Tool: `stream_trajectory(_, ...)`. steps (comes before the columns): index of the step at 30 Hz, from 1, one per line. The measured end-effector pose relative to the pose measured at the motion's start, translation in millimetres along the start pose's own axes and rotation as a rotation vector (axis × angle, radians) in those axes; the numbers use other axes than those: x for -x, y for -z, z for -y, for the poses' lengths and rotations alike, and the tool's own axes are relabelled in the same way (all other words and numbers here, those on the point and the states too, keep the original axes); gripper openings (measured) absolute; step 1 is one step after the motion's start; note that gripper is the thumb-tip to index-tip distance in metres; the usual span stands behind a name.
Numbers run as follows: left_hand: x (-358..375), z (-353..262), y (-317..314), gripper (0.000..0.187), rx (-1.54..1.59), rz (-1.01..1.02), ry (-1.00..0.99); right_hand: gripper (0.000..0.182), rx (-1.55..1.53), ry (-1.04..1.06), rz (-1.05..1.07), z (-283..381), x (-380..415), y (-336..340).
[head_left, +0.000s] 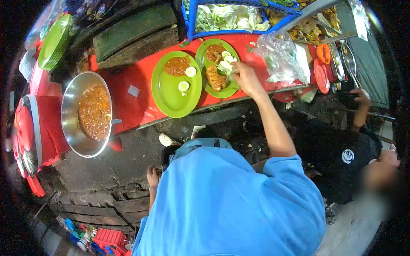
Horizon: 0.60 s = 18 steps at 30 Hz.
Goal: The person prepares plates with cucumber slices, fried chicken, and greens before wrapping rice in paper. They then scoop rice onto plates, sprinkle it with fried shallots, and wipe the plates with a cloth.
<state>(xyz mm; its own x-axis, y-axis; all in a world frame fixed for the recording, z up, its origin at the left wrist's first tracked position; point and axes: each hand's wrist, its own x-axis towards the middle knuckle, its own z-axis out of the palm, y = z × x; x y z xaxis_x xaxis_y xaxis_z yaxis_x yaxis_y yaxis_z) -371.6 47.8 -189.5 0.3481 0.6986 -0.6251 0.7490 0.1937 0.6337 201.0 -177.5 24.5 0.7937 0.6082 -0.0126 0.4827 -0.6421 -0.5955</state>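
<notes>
My right hand (243, 77) reaches over the right edge of a green oval plate (234, 88), its fingers pinched at some pale green cabbage pieces (224, 67). That plate also bears red-orange sauce (215, 53), cucumber slices and a browned piece of fried food (216, 79). Left of it lies a second green plate (171, 100), with sauce (177, 66) and two cucumber slices (183, 86). Down by my left side hangs my left hand (153, 176), away from the counter; its fingers are too small and partly hidden to read.
A steel bowl of sauce (68, 115) stands at the left of the red counter (136, 106). Stacked green plates (54, 42) sit behind it. At the back are a wooden block (136, 36), a blue basket (193, 19) of cabbage and a plastic bag (277, 55). Another person (329, 149) is at right.
</notes>
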Motion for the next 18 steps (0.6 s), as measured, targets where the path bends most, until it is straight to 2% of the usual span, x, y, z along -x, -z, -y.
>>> stream_trajectory(1,-1.4,-1.3,1.6,0.023,0.002,-0.005,-0.001,0.038,-0.002,0.005,0.0,-6.6,-0.7,-1.3)
stream_trajectory(3,-2.2,-2.3,10.1,0.025,0.225,0.011,0.035,0.035,-0.096,-0.034,-0.101,-11.6,1.5,2.5)
stream_trajectory(4,-5.3,0.4,15.4,0.027,0.339,0.02,0.046,0.03,-0.175,-0.103,-0.097,-0.8,-4.7,21.6)
stream_trajectory(5,-5.1,2.7,20.0,0.029,0.305,0.018,0.079,0.026,-0.234,-0.097,-0.176,13.2,-12.3,41.7)
stream_trajectory(7,-3.5,9.9,19.6,0.029,0.274,-0.002,0.113,0.024,-0.29,-0.02,-0.317,17.5,-46.2,78.5)
stream_trajectory(9,-3.0,28.0,23.3,0.028,0.261,0.047,0.112,0.021,-0.119,0.105,-0.472,28.9,-88.8,123.0)
stream_trajectory(11,-3.0,44.7,13.8,0.027,0.248,0.089,0.114,0.02,0.092,0.394,-0.654,45.4,-133.3,153.1)
stream_trajectory(13,1.0,54.6,1.3,0.024,0.167,-0.057,0.05,0.02,0.363,0.399,-0.498,70.7,-163.7,171.6)
stream_trajectory(14,11.6,42.9,-4.7,0.023,0.103,-0.05,-0.089,0.023,0.429,0.298,-0.347,69.1,-188.5,172.7)
stream_trajectory(15,23.1,31.0,-9.6,0.023,0.107,-0.057,-0.089,0.026,0.491,0.196,-0.194,68.4,-206.2,172.2)
stream_trajectory(16,34.8,14.6,-13.8,0.023,0.088,-0.017,-0.04,0.033,0.529,0.07,0.046,82.6,-209.4,182.2)
stream_trajectory(17,40.7,4.0,-17.0,0.023,0.072,0.022,0.006,0.035,-0.349,-0.239,-0.032,54.0,-239.9,172.3)
stream_trajectory(18,40.2,15.0,-26.0,0.023,0.116,-0.058,-0.029,0.033,0.057,-0.013,-0.037,53.2,-238.3,180.7)
